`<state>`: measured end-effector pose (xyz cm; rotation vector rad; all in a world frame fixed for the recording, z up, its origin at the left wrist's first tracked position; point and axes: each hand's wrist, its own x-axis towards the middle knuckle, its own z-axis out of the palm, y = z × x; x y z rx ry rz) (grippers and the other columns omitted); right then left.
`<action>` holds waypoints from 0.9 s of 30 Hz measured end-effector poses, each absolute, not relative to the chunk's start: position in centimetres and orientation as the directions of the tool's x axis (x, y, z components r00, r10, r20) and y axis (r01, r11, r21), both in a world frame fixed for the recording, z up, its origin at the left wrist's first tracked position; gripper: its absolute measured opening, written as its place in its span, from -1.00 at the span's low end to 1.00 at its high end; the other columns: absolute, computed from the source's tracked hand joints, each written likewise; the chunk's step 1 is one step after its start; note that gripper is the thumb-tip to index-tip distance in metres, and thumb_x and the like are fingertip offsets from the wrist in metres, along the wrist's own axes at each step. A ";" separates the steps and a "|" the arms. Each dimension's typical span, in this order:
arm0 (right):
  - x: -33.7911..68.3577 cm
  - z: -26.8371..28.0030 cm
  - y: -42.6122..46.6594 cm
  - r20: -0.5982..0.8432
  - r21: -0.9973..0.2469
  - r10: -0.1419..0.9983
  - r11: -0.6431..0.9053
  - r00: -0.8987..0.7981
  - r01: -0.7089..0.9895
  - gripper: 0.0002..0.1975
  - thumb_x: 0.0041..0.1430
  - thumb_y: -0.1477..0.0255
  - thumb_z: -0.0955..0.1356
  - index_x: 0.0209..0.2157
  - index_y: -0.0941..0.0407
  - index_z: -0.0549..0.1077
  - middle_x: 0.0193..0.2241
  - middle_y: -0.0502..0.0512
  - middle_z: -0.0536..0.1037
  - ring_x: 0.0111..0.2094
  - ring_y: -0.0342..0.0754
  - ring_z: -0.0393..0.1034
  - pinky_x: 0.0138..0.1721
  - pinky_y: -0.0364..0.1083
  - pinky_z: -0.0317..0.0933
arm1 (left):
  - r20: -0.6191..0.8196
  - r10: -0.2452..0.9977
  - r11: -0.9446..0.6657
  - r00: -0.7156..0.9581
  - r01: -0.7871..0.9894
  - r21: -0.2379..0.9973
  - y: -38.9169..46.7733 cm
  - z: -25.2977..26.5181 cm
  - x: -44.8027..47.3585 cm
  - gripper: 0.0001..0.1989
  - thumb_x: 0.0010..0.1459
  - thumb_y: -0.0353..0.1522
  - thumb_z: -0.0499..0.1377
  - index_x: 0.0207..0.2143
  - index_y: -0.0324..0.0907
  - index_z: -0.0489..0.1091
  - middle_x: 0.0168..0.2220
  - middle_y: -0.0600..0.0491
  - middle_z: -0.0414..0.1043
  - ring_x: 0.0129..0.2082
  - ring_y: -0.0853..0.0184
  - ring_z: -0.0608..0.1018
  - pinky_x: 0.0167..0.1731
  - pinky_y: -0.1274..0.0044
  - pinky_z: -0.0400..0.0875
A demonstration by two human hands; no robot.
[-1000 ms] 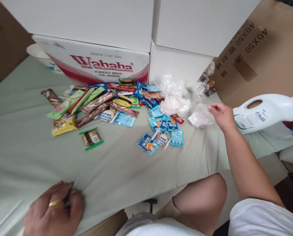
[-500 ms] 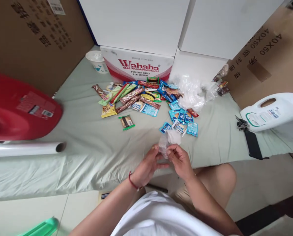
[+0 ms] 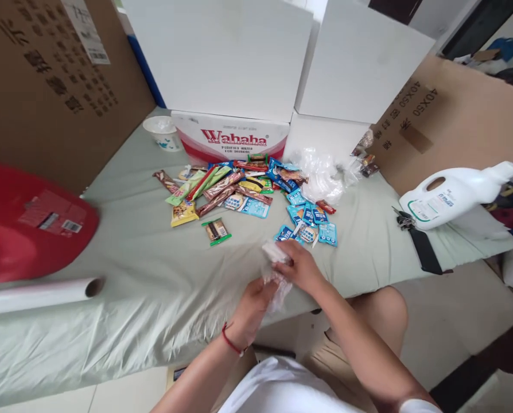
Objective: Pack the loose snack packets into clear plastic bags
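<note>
Close to the near edge of the cloth, my left hand [image 3: 253, 303] is closed on a thin clear plastic bag [image 3: 280, 295], which hangs crumpled below the fingers. My right hand [image 3: 300, 267] meets it there, fingers closed round a small white, translucent folded bundle [image 3: 275, 252]; its exact kind does not show. Just beyond lie blue snack sachets [image 3: 319, 213] in a loose group. A mixed heap of wrapped snacks [image 3: 226, 186] spreads farther back, and one green-ended biscuit packet [image 3: 216, 230] lies apart from it. Clear plastic bags [image 3: 323, 178] are piled to the right of the heap.
A red container [image 3: 37, 223] and a white roll [image 3: 37, 293] are at left. Behind stand a paper cup [image 3: 164, 135] and a Wahaba carton [image 3: 234, 137] under white boxes. A white detergent bottle [image 3: 450, 195], keys [image 3: 405, 219] and a black flat object [image 3: 425, 252] lie right.
The white bundle lay on the cloth beyond my hands; now my right hand has it, lifted against the clear bag. The bag has bunched up in my left hand. The camera view has shifted.
</note>
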<state>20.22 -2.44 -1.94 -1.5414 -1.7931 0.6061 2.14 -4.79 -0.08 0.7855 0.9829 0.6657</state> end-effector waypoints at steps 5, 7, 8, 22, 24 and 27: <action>22.8 0.5 -2.2 0.364 -0.700 0.920 0.169 0.144 0.694 -0.67 0.34 0.34 0.33 0.10 0.04 0.51 -0.05 0.21 0.59 -0.05 0.10 0.52 -0.02 0.05 0.42 | -0.465 0.842 0.499 0.273 -0.066 0.864 -5.8 0.2 -2.9 -0.54 0.00 0.06 0.39 -0.32 -0.14 0.59 -0.35 0.04 0.58 -0.30 0.21 0.54 -0.24 0.48 0.41; 26.2 3.7 -1.3 0.564 -0.646 0.732 0.102 0.383 0.756 -0.57 0.38 0.26 0.30 0.22 0.02 0.41 0.01 0.24 0.54 0.02 0.15 0.48 0.00 0.09 0.41 | -0.486 0.851 0.508 0.202 -0.079 0.857 -5.9 0.2 -4.6 -0.52 -0.05 0.07 0.42 -0.34 -0.14 0.59 -0.37 0.04 0.58 -0.33 0.23 0.53 -0.27 0.49 0.41; 28.2 5.4 -0.3 0.664 -0.601 0.594 0.061 0.455 0.797 -0.51 0.38 0.24 0.29 0.29 0.03 0.33 0.09 0.28 0.48 0.11 0.19 0.43 0.07 0.14 0.38 | -0.496 0.852 0.514 0.164 -0.088 0.853 -5.9 0.3 -5.2 -0.51 -0.08 0.08 0.44 -0.37 -0.15 0.59 -0.39 0.04 0.57 -0.35 0.25 0.51 -0.30 0.51 0.41; 23.3 2.5 -2.9 -0.104 -0.964 0.994 -0.093 -0.033 0.249 -0.52 0.33 -0.04 0.33 -0.30 0.10 0.54 -0.47 0.03 0.49 -0.50 -0.13 0.29 -0.45 -0.13 0.28 | -0.335 0.941 0.339 0.049 -0.122 0.933 -4.5 1.0 -2.7 -0.44 -0.02 0.08 0.40 -0.09 -0.08 0.60 0.02 -0.01 0.59 0.15 0.06 0.51 0.18 0.38 0.35; 20.0 1.6 -5.8 -0.205 -0.979 0.974 -0.204 -0.092 0.020 -0.54 0.29 -0.05 0.37 -0.18 0.09 0.54 -0.39 0.04 0.49 -0.47 -0.13 0.31 -0.46 -0.14 0.32 | -0.355 0.931 0.364 0.083 -0.279 0.889 -4.4 1.4 -1.6 -0.36 0.04 0.19 0.29 -0.08 -0.11 0.59 0.06 -0.06 0.58 0.18 0.05 0.50 0.23 0.33 0.34; 16.6 1.1 -7.3 -0.212 -0.961 0.975 -0.220 -0.066 -0.165 -0.39 0.16 -0.09 0.45 0.06 0.03 0.45 -0.09 0.17 0.51 -0.18 -0.02 0.45 -0.26 -0.05 0.48 | -0.382 0.905 0.426 0.189 -0.405 0.809 -4.3 1.4 -0.3 -0.25 0.02 0.27 0.24 -0.04 -0.15 0.56 0.04 -0.12 0.57 0.13 0.03 0.53 0.17 0.25 0.42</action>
